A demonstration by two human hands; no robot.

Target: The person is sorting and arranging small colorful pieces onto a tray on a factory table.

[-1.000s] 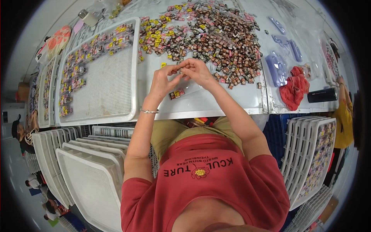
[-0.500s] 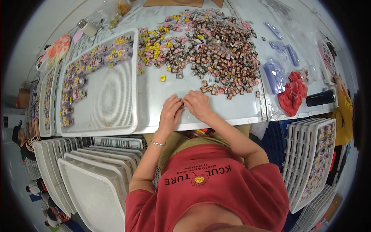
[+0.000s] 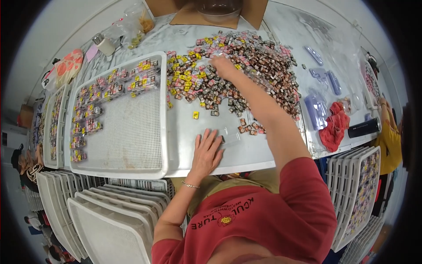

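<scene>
My left hand (image 3: 206, 153) lies palm down near the table's front edge, its fingers stretched out and a little apart. Beside its fingertips rests a clear plastic piece (image 3: 231, 135), thin and hard to make out, with a small dark square (image 3: 222, 139) at its near end. My right hand (image 3: 223, 66) reaches far across the table, over the upper left part of a big heap of small square pieces (image 3: 268, 66) in brown, pink, yellow and black. Its fingers point into the heap, and whether they hold a piece is hidden. A lone yellow square (image 3: 195, 115) lies above my left hand.
At left stands a white mesh tray (image 3: 127, 145) with rows of filled clear packs (image 3: 145, 79). Further right are purple-tinted plastic parts (image 3: 315, 110), a red cloth (image 3: 332, 127) and a black cylinder (image 3: 364, 127). A cardboard box (image 3: 189, 20) sits behind. Trays (image 3: 105, 224) lean below the table.
My hands were together at the table's front edge; now my right hand has moved far forward to the heap. My left hand has flattened on the table. The view has shifted.
</scene>
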